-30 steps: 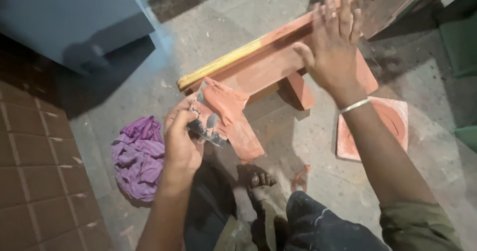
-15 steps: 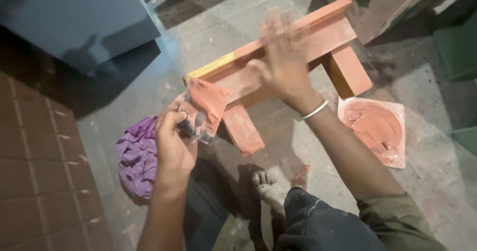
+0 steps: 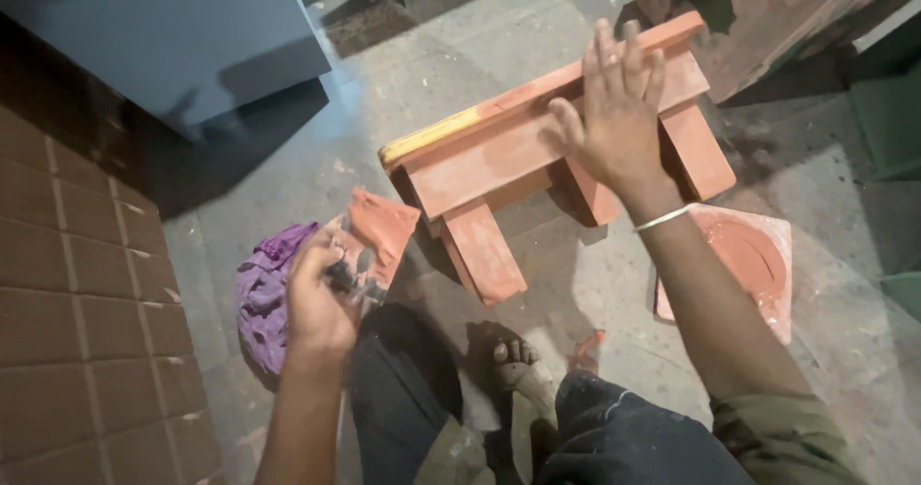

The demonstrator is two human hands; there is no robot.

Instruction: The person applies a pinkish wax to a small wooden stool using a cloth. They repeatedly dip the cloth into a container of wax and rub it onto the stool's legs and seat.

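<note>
Red-painted stool (image 3: 499, 159) under flat, open right hand (image 3: 614, 120) | left hand (image 3: 321, 298) clamped on sandpaper (image 3: 379, 231)

stool under the right hand (image 3: 614, 120): reddish-brown wooden stool (image 3: 499, 159), its far edge bare yellow at the end nearer the left hand
sheet in the left hand (image 3: 321, 298): reddish-brown sandpaper (image 3: 384, 228), same tone as the stool
cloth just beside the left hand: purple cloth (image 3: 264, 288), crumpled
wrist of the right hand: thin silver-white bangle (image 3: 662, 219)
tray near the right forearm: pale tray (image 3: 767, 255) smeared reddish-brown, a round ring pattern inside
floor around both hands: grey concrete floor (image 3: 432, 72)
beyond the left hand: brown tiles (image 3: 86, 293) with pale grid lines
far from both hands: grey-blue cabinet (image 3: 163, 34)
</note>
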